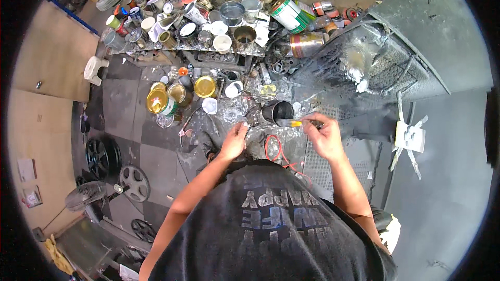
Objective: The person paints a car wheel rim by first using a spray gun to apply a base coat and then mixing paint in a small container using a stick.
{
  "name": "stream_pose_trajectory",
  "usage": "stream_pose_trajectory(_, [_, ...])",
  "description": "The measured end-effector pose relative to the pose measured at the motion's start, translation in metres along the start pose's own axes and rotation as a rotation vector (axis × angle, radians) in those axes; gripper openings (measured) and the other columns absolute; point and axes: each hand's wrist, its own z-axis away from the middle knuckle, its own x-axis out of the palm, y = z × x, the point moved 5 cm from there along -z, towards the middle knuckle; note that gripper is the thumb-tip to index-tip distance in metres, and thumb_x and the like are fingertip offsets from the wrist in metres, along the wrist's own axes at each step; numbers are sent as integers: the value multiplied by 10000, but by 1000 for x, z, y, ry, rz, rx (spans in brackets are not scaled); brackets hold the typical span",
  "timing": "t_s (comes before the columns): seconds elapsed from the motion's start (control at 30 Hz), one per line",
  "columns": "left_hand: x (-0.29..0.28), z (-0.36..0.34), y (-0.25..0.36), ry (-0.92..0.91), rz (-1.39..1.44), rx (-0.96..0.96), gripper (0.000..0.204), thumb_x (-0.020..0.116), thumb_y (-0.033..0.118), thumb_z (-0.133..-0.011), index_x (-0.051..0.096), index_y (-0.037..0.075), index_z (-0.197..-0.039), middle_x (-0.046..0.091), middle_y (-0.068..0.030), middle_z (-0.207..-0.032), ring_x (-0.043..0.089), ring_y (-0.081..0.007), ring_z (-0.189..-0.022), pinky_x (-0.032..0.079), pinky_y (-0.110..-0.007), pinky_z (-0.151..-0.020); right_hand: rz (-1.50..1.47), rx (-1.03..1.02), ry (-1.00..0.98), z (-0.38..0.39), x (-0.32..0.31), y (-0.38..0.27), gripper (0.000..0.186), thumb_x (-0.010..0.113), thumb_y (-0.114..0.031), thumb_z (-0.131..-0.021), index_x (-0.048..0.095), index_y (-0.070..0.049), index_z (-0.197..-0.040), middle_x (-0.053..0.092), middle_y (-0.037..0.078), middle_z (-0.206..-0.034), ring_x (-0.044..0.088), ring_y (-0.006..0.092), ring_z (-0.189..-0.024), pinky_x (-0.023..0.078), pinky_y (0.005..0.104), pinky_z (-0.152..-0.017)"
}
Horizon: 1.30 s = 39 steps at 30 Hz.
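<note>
My right hand (324, 136) grips a brush (292, 123) with a yellow band, its head at the lower rim of a dark metal can (279, 111) that has black inside. My left hand (234, 141) is closed around something metallic that I cannot make out, just left of that can. A loop of red hose (272, 139) lies on the stained floor below the can. To the left of my hands stand gold-lidded tins (205, 87) and a small white cup (209, 106); another white container (232, 89) sits behind them.
A low bench (151, 47) crowded with cans and cups runs along the back. A grey-coated panel (388, 62) stands at the right, with a taped white pad (410, 135) beside it. A fan (86, 196), wheels (134, 183) and a white stool (96, 70) are at the left.
</note>
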Motion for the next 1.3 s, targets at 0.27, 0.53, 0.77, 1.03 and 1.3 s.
stream_pose_trajectory(0.27, [-3,7,8,-28,62,-22,522,479,427,-1053,544,-16,-1320,536,-13,-723,520,-117,-548,473,-300,-529,-9,16,-84,2,31,17,210,666,-149,-934,716,-6,-1078,735,177,-961,715,244,-772,546,350,-700])
stream_pose_trajectory(0.53, [-10,-4,-12,-24,95,-39,486,446,443,-1063,586,15,-1244,532,8,-731,519,-107,-591,476,-298,-529,157,-195,-84,-10,43,0,241,670,-220,-944,714,-17,-1066,712,217,-983,694,388,-864,544,433,-766])
stream_pose_trajectory(0.77, [-9,4,-13,-4,96,-35,493,441,432,-1066,579,18,-1296,541,-1,-773,518,-107,-614,485,-295,-538,147,-153,-42,-10,45,4,209,665,-202,-946,716,-35,-1060,716,208,-955,699,381,-864,547,420,-770])
stream_pose_trajectory(1.03, [-12,12,-3,-7,7,40,526,463,461,-1051,568,1,-1285,564,-27,-806,536,-133,-621,488,-326,-557,141,-62,-49,-14,46,-1,167,660,-167,-934,726,-34,-1010,713,212,-934,696,393,-847,547,411,-745])
stream_pose_trajectory(1.3, [-11,9,-7,36,53,8,519,473,471,-1044,572,15,-1270,550,-24,-722,532,-134,-560,448,-331,-527,-16,100,-120,-14,48,26,194,682,-156,-932,723,5,-1031,725,177,-865,699,242,-728,536,358,-690])
